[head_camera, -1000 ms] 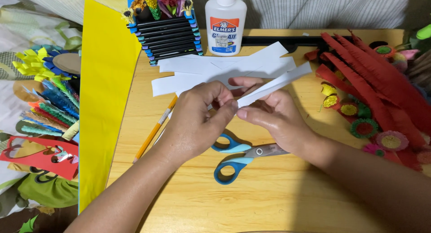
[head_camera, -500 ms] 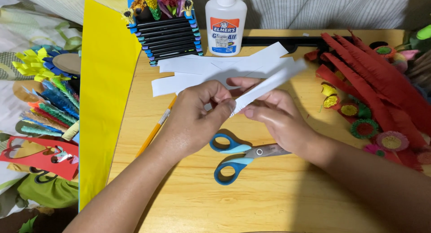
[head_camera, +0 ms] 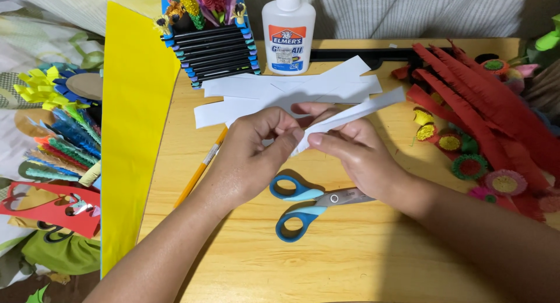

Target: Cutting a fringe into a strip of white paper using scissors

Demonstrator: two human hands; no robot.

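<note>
Both of my hands pinch one end of a long white paper strip [head_camera: 361, 112] above a wooden table [head_camera: 361, 262]. My left hand [head_camera: 256, 154] grips the strip's near end with thumb and fingers. My right hand [head_camera: 356, 154] holds the same end from the other side, and the strip runs up to the right. Blue-handled scissors [head_camera: 303, 207] lie shut on the table just below my hands. More white paper strips [head_camera: 291, 90] lie spread behind my hands.
A white glue bottle [head_camera: 288, 32] and a black pen holder [head_camera: 213, 49] stand at the back. A yellow paper sheet [head_camera: 131, 134] lies at the left, a pencil [head_camera: 201, 169] beside it. Red fringed paper and small paper flowers [head_camera: 484, 122] cover the right side.
My fingers have worked along the strip's near end, and the strip's far end has swung slightly to the right. The scissors have stayed in place.
</note>
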